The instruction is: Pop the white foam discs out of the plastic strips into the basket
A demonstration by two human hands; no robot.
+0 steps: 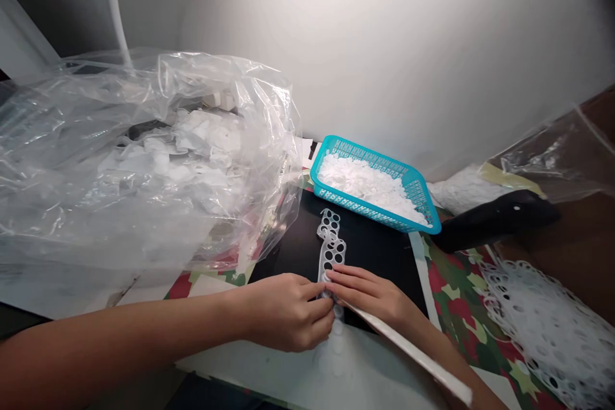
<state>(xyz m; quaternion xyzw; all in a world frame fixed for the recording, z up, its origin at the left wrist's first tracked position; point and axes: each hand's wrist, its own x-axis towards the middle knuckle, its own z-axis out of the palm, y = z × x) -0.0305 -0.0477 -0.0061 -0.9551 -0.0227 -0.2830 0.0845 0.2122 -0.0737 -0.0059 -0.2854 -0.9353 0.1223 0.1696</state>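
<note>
A translucent plastic strip with rows of round holes (335, 250) lies on a black board (379, 250), running towards me. My left hand (295, 314) is closed, its thumb and fingertips pinching the strip near its middle. From the other side my right hand (372, 295) reaches in, its fingers together and pressed down on the same strip. A long flat white stick (413, 349) comes out from under the right palm and slants down along the forearm; the hand hides its far end. Nearer me, the strip's round pieces still show in a row over the white surface (369, 371).
Beyond the board stands a turquoise basket (375, 208) filled with small white discs. A large clear plastic bag (144, 205) with white pieces fills the left. At right are a black object (500, 221) and a heap of holed strips (552, 333) on patterned cloth (456, 288).
</note>
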